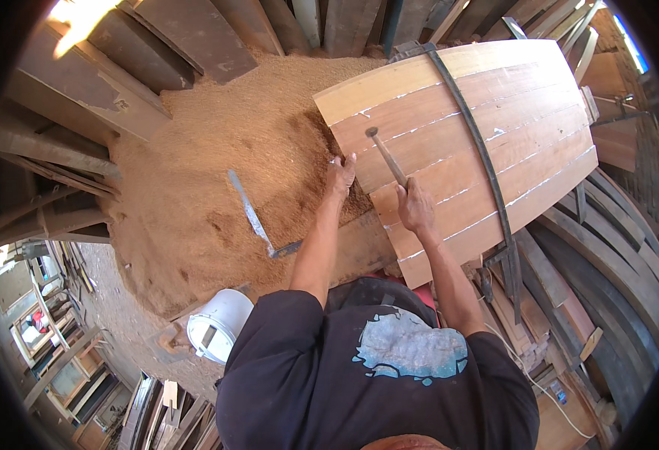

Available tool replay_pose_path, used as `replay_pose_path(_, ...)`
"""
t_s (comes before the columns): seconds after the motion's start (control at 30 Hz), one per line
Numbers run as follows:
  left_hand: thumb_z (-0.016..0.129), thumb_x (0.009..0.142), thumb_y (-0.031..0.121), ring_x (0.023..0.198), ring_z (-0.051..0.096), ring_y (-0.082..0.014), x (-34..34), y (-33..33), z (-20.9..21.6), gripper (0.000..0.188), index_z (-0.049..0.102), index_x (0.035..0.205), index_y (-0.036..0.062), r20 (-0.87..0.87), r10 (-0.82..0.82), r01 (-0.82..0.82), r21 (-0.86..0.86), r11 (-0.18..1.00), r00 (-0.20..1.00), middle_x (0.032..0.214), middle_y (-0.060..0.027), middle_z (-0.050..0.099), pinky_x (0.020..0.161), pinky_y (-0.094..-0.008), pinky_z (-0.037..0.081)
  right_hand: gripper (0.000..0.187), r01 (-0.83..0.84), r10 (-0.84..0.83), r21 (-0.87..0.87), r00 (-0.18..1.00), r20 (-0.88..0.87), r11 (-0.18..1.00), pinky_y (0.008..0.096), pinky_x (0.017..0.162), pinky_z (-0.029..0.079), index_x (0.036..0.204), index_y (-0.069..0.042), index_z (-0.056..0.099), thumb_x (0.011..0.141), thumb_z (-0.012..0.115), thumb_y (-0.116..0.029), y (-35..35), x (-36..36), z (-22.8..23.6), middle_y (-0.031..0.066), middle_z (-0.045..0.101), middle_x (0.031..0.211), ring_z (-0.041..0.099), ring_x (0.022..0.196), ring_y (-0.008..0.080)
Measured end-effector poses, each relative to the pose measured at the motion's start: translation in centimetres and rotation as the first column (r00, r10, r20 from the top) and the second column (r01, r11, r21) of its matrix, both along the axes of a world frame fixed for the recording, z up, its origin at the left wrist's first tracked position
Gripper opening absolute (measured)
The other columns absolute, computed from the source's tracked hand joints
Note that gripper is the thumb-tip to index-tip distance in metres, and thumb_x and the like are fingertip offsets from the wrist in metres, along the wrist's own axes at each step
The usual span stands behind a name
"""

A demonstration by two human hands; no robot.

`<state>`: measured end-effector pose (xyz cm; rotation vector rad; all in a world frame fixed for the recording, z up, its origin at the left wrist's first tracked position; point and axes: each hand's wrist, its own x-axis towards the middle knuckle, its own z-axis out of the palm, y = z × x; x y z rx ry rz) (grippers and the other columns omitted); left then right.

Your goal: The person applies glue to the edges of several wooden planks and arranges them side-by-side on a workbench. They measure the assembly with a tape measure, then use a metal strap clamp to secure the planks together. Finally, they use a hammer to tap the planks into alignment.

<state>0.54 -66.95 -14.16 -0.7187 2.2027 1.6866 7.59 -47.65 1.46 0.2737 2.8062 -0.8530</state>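
A wide wooden panel [434, 161] of several planks, with white glue lines along the seams, lies tilted in front of me to the right. My right hand [417, 206] is closed round the handle of a hammer [389, 159], whose dark head rests on or just above the panel's left part. My left hand [341, 176] is at the panel's left end, fingers curled and thumb along the edge; part of its grip is hidden. A dark metal bar clamp [473, 131] crosses the panel from far to near.
Left of the panel spreads a big sawdust heap [187, 157], with a glue-smeared metal bar [249, 214] on it. A white bucket [221, 326] stands by my left elbow. Stacked boards [183, 34] line the far side; curved timbers [607, 262] lie at the right.
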Motion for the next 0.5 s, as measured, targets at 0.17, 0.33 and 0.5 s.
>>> replay_pose_path(0.17,0.069,0.091,0.040,0.089,0.061,-0.0203,-0.9,-0.6,6.8,0.046,0.065,0.103,-0.0044,0.139,-0.052,0.034,0.128,0.991,0.989,0.099,-0.0160,0.069,0.079,-0.0364,0.049,0.035,0.010,-0.004,-0.063,0.996,0.091,0.998,0.0572,0.069,0.043,0.100,-0.001,0.051,0.099,0.051,-0.036,0.4,0.1,0.4,0.0266,0.063,0.078,0.059,0.076,0.0490)
replay_pose_path(0.33,0.073,0.089,0.034,0.107,0.061,-0.0254,-5.3,-4.2,4.8,0.052,0.057,0.123,-0.0023,0.251,0.077,-0.211,0.570,0.794,0.965,0.118,-0.0137,0.065,0.087,-0.0402,0.050,0.035,0.004,-0.005,-0.070,1.000,-0.017,0.998,0.0566,0.069,0.043,0.105,-0.001,0.052,0.100,0.049,-0.036,0.0,0.3,1.0,0.0271,0.063,0.080,0.058,0.077,0.0494)
replay_pose_path(0.5,0.074,0.086,0.032,0.123,0.053,-0.0279,-8.6,-4.3,1.5,0.061,0.053,0.131,-0.0037,0.186,0.173,-0.239,0.435,0.868,0.967,0.130,-0.0162,0.060,0.108,-0.0435,0.035,0.033,-0.009,-0.011,-0.180,0.994,-0.111,0.984,0.0557,0.070,0.043,0.109,0.000,0.051,0.101,0.048,-0.032,-2.7,-3.5,3.6,0.0284,0.062,0.083,0.058,0.081,0.0488)
